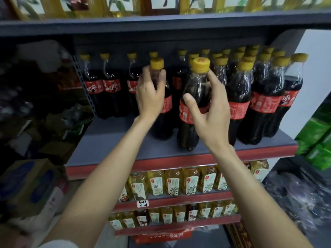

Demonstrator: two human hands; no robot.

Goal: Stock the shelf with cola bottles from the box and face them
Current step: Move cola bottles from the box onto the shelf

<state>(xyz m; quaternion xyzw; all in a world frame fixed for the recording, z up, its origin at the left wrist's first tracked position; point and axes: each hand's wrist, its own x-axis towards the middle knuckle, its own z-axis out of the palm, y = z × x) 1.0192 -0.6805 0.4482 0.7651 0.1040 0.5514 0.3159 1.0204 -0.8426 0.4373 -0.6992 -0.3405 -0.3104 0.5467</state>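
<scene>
Both arms reach up to the shelf (161, 145); left hand (149, 94) and right hand (208, 111) each curl around a bottle.

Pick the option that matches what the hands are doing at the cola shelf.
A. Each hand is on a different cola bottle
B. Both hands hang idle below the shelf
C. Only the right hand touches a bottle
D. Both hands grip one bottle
A: the left hand grips the upper part of one cola bottle, while the right hand wraps around the nearer bottle standing at the shelf front.
</scene>
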